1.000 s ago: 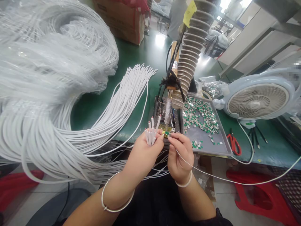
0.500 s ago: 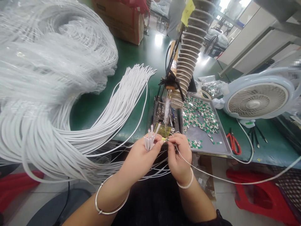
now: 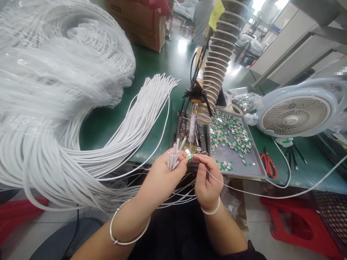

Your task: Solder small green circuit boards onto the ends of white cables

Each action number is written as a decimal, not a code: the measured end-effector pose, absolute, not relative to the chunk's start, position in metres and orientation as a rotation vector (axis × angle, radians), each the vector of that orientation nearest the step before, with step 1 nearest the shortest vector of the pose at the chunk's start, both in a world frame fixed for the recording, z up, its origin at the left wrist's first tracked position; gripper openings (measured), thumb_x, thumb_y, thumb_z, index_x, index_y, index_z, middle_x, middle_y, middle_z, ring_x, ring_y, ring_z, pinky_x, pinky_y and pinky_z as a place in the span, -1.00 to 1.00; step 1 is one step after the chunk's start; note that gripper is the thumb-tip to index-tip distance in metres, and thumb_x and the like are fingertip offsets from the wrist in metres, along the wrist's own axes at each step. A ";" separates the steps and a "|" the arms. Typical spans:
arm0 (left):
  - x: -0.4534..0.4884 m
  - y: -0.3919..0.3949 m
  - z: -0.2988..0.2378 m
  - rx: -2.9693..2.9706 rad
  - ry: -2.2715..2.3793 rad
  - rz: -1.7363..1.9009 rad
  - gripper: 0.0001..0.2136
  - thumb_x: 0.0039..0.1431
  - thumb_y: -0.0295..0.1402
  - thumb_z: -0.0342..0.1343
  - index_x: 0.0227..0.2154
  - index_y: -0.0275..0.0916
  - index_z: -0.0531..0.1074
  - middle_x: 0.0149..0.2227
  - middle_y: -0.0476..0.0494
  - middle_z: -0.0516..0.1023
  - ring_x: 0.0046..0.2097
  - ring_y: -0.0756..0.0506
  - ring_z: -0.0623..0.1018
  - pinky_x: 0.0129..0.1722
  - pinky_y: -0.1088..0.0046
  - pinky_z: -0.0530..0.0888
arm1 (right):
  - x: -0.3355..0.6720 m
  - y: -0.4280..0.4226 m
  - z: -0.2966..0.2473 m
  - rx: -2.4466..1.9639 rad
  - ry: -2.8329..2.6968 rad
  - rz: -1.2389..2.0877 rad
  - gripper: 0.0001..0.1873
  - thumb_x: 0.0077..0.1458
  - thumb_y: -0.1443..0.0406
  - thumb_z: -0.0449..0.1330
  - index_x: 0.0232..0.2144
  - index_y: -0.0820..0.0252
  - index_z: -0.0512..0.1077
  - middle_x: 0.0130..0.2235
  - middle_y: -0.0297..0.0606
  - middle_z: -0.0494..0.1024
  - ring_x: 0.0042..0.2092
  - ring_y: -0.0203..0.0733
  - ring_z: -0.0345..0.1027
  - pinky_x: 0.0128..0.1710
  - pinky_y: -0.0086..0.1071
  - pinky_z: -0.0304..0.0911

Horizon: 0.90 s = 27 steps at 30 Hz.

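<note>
My left hand (image 3: pixel 159 177) is closed round a small bunch of white cable ends (image 3: pixel 173 156) that stick up from the fist, and its thumb and forefinger pinch a tiny green circuit board (image 3: pixel 189 155). My right hand (image 3: pixel 207 178) is closed in a pinch on one white cable (image 3: pixel 244 193), whose end meets the board. That cable runs off to the right. Both hands sit at the table's front edge, just below the tip of a soldering iron (image 3: pixel 193 124) held in a stand.
A huge coil of white cables (image 3: pixel 54 108) fills the left of the green table (image 3: pixel 151 65). A grey tray (image 3: pixel 257 166) holds several small green boards (image 3: pixel 230 133). Red-handled cutters (image 3: pixel 268 165), a white fan (image 3: pixel 296 113), a ribbed hose (image 3: pixel 217 61), a cardboard box (image 3: pixel 138 21) and a red stool (image 3: pixel 298 225) stand around.
Both hands have drawn slightly back toward me from the iron's tip, with the board and cable end still pinched together. The loose cable on the right has lifted a little.
</note>
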<state>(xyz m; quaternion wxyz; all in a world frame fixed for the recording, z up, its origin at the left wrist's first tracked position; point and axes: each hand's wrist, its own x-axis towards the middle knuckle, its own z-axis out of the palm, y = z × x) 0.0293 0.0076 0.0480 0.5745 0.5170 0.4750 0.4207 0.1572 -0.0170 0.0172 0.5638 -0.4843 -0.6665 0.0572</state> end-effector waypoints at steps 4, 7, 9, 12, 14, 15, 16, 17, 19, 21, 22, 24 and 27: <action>0.030 0.009 0.052 1.232 1.136 0.975 -0.94 0.07 -0.36 0.04 -0.47 -0.19 0.34 -0.41 0.00 0.46 -0.34 -0.05 0.46 -0.37 0.45 0.36 | 0.156 -0.016 0.020 -1.086 -1.587 0.160 -0.75 0.12 0.48 0.01 -0.19 0.16 0.38 -0.24 -0.20 0.53 -0.16 -0.20 0.43 -0.17 -0.23 0.41; 0.030 0.011 0.056 1.240 1.148 0.976 -0.94 0.06 -0.36 0.04 -0.48 -0.20 0.35 -0.42 -0.01 0.46 -0.35 -0.06 0.47 -0.38 0.44 0.37 | 0.155 -0.014 0.021 -1.066 -1.582 0.152 -0.73 0.12 0.49 0.02 -0.18 0.15 0.38 -0.22 -0.20 0.53 -0.13 -0.19 0.43 -0.15 -0.22 0.40; 0.030 0.012 0.058 1.248 1.153 0.983 -0.94 0.05 -0.36 0.05 -0.49 -0.20 0.35 -0.42 -0.02 0.47 -0.34 -0.07 0.47 -0.37 0.43 0.37 | 0.155 -0.013 0.021 -1.061 -1.579 0.138 -0.73 0.11 0.49 0.02 -0.18 0.15 0.38 -0.22 -0.20 0.53 -0.13 -0.19 0.43 -0.15 -0.22 0.40; 0.030 0.013 0.060 1.267 1.167 0.990 -0.94 0.04 -0.37 0.05 -0.49 -0.20 0.36 -0.42 -0.02 0.48 -0.34 -0.07 0.48 -0.34 0.42 0.38 | 0.155 -0.011 0.021 -1.056 -1.589 0.129 -0.72 0.11 0.50 0.03 -0.17 0.16 0.38 -0.21 -0.19 0.53 -0.12 -0.18 0.43 -0.13 -0.22 0.40; 0.030 0.014 0.061 1.280 1.176 0.996 -0.94 0.05 -0.36 0.05 -0.47 -0.21 0.37 -0.41 -0.03 0.48 -0.34 -0.07 0.48 -0.34 0.41 0.39 | 0.155 -0.010 0.022 -1.049 -1.594 0.118 -0.72 0.11 0.50 0.03 -0.16 0.17 0.38 -0.21 -0.18 0.53 -0.12 -0.18 0.43 -0.13 -0.21 0.40; 0.030 0.014 0.061 1.285 1.178 0.998 -0.94 0.05 -0.36 0.04 -0.46 -0.21 0.37 -0.40 -0.03 0.48 -0.33 -0.08 0.48 -0.33 0.41 0.39 | 0.155 -0.010 0.022 -1.046 -1.595 0.109 -0.72 0.11 0.50 0.03 -0.16 0.17 0.38 -0.20 -0.18 0.53 -0.12 -0.17 0.43 -0.13 -0.20 0.40; 0.030 0.014 0.062 1.288 1.181 0.998 -0.94 0.06 -0.36 0.04 -0.45 -0.21 0.37 -0.40 -0.03 0.48 -0.33 -0.08 0.48 -0.33 0.40 0.39 | 0.155 -0.009 0.022 -1.044 -1.597 0.100 -0.72 0.11 0.50 0.03 -0.15 0.16 0.38 -0.20 -0.17 0.53 -0.12 -0.17 0.43 -0.13 -0.19 0.40; 0.030 0.014 0.062 1.292 1.184 0.995 -0.94 0.06 -0.35 0.04 -0.45 -0.21 0.36 -0.40 -0.03 0.48 -0.32 -0.08 0.48 -0.32 0.39 0.39 | 0.154 -0.009 0.023 -1.044 -1.598 0.094 -0.71 0.11 0.50 0.03 -0.15 0.16 0.37 -0.20 -0.17 0.53 -0.12 -0.17 0.43 -0.14 -0.19 0.40; 0.029 0.014 0.064 1.302 1.190 0.983 -0.94 0.06 -0.35 0.04 -0.44 -0.21 0.36 -0.39 -0.02 0.47 -0.30 -0.08 0.48 -0.31 0.39 0.39 | 0.153 -0.009 0.023 -1.048 -1.600 0.093 -0.70 0.11 0.50 0.03 -0.14 0.16 0.37 -0.19 -0.17 0.53 -0.11 -0.17 0.43 -0.13 -0.19 0.40; 0.029 0.014 0.065 1.315 1.195 0.974 -0.94 0.07 -0.35 0.04 -0.43 -0.21 0.35 -0.40 0.00 0.46 -0.28 -0.08 0.48 -0.29 0.40 0.38 | 0.153 -0.009 0.023 -1.047 -1.598 0.099 -0.69 0.11 0.51 0.03 -0.14 0.16 0.37 -0.18 -0.17 0.52 -0.11 -0.18 0.43 -0.13 -0.20 0.40; 0.028 0.014 0.066 1.323 1.197 0.974 -0.94 0.07 -0.35 0.04 -0.43 -0.21 0.35 -0.41 0.01 0.45 -0.27 -0.08 0.48 -0.29 0.40 0.38 | 0.153 -0.009 0.023 -1.045 -1.597 0.103 -0.69 0.11 0.52 0.03 -0.14 0.16 0.37 -0.18 -0.17 0.52 -0.10 -0.18 0.42 -0.12 -0.21 0.40; 0.028 0.015 0.067 1.336 1.199 0.972 -0.94 0.07 -0.35 0.04 -0.43 -0.21 0.34 -0.43 0.02 0.43 -0.25 -0.08 0.47 -0.29 0.41 0.38 | 0.153 -0.009 0.024 -1.041 -1.596 0.107 -0.69 0.10 0.53 0.03 -0.14 0.17 0.37 -0.18 -0.16 0.52 -0.10 -0.19 0.42 -0.11 -0.22 0.40; 0.029 0.016 0.068 1.347 1.213 0.974 -0.94 0.07 -0.36 0.04 -0.45 -0.21 0.33 -0.44 0.02 0.42 -0.24 -0.09 0.47 -0.29 0.41 0.37 | 0.153 -0.008 0.024 -1.038 -1.596 0.103 -0.69 0.10 0.53 0.03 -0.14 0.17 0.37 -0.18 -0.16 0.51 -0.09 -0.19 0.42 -0.11 -0.21 0.40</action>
